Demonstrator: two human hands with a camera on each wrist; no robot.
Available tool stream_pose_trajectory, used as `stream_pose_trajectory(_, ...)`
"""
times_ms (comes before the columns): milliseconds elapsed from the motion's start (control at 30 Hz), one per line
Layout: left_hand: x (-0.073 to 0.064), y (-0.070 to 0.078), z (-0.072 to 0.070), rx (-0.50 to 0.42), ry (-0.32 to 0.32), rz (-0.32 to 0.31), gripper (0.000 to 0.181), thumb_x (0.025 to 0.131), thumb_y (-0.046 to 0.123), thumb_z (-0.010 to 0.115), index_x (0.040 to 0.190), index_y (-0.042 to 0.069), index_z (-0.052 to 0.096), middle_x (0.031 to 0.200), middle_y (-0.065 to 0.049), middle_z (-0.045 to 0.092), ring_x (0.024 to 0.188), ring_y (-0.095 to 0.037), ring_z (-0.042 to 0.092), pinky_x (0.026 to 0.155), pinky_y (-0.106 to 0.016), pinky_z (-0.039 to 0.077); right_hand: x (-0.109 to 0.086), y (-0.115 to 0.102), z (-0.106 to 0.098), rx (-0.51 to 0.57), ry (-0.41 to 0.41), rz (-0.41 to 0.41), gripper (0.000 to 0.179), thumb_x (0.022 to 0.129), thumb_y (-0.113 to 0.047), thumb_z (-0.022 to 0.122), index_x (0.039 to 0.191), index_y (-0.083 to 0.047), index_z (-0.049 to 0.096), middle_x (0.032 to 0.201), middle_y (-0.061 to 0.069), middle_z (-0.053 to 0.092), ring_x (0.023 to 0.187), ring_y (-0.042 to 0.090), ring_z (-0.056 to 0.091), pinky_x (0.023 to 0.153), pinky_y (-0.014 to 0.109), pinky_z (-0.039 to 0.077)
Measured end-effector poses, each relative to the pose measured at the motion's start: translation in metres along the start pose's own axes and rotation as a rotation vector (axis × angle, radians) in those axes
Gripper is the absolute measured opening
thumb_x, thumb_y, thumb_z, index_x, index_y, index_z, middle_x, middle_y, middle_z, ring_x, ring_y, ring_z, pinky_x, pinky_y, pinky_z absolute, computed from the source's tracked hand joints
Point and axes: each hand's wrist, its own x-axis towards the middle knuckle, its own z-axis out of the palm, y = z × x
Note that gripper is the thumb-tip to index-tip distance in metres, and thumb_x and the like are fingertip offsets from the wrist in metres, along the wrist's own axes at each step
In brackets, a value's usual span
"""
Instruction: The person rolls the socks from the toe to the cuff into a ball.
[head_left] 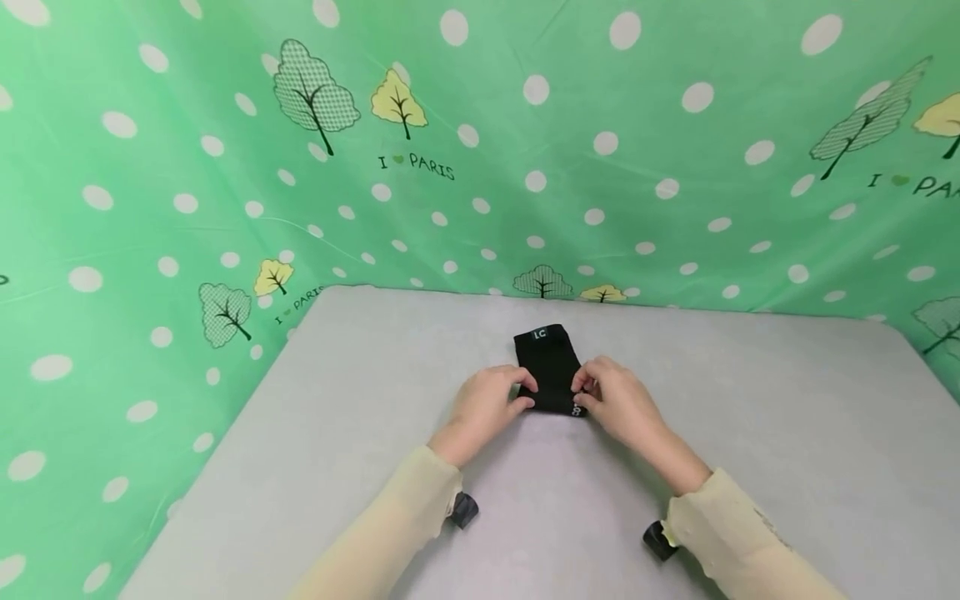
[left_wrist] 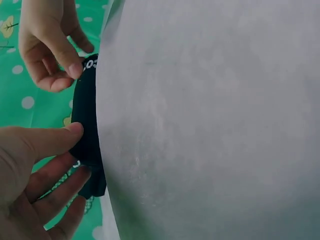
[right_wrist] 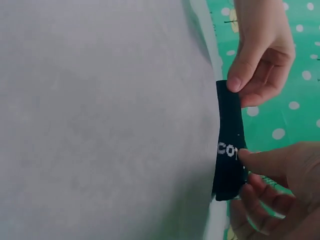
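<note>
A folded black knit cloth piece (head_left: 550,367) lies flat toward the far side of the table, with a small "LC" label at its far end and white lettering near its front right corner. My left hand (head_left: 486,402) pinches its front left edge between thumb and fingers. At the front right corner, my right hand (head_left: 621,402) pinches the cloth beside the lettering. Seen from the left wrist, the cloth (left_wrist: 86,115) bulges slightly between both hands. From the right wrist, its front edge (right_wrist: 230,120) stretches from one thumb to the other.
The grey table (head_left: 360,400) extends around the cloth on all sides. Behind it and to the left hangs a green curtain (head_left: 570,217) with white dots and printed trees. Black devices sit under both cuffs, one at the left sleeve (head_left: 382,525).
</note>
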Motion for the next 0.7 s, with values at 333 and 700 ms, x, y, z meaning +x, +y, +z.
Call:
stream_pose_trajectory(333, 0.015, -0.005, 0.0, -0.089, -0.009, -0.037, 0.011, 0.09, 0.023, 0.074, 0.101, 0.022, 0.075, 0.101, 0.01, 0.077, 0.1, -0.015, 0.071, 0.087, -0.032, 0.055, 0.002, 0.003, 0.0, -0.138, 0.021, -0.14, 0.024, 0.073, -0.014, 0.088, 0.091, -0.012, 0.071, 0.091, -0.002, 0.065, 0.088, 0.02, 0.06, 0.077, 0.037, 0.052)
stream_pose_trajectory(700, 0.024, -0.005, 0.005, -0.149, -0.019, -0.096, 0.009, 0.092, 0.023, 0.072, 0.099, 0.019, 0.076, 0.096, 0.007, 0.077, 0.088, -0.012, 0.069, 0.08, -0.028, 0.053, 0.006, 0.007, 0.005, -0.205, 0.005, -0.164, 0.03, 0.072, -0.016, 0.089, 0.093, -0.01, 0.068, 0.092, 0.002, 0.065, 0.09, 0.024, 0.06, 0.077, 0.04, 0.053)
